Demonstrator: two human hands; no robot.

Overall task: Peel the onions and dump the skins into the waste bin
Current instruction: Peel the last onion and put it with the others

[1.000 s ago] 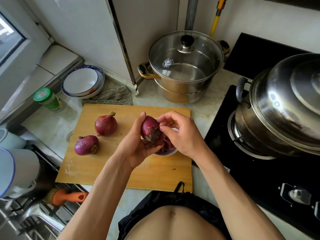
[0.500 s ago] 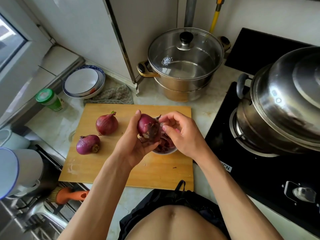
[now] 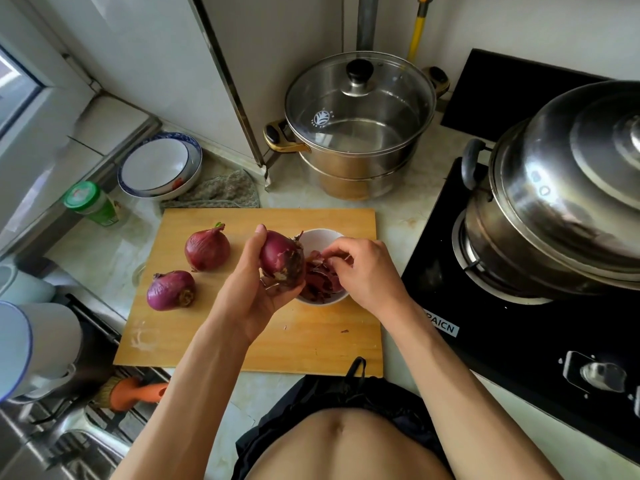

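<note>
My left hand grips a red onion with its root end toward me, held above the wooden cutting board. Right beside it sits a small white bowl holding purple onion skins. My right hand hovers over the bowl with fingers curled and its fingertips among the skins, pinching a piece of skin. Two more unpeeled red onions lie on the board's left half, one farther back and one nearer the left edge.
A lidded steel steamer pot stands behind the board. A large steel pot sits on the black gas stove to the right. Stacked bowls, a green-capped jar, a cloth and a sink with an orange-handled brush lie left.
My right hand has left the onion and moved right and down to the bowl with a piece of skin. My left hand still holds the onion in the same spot.
</note>
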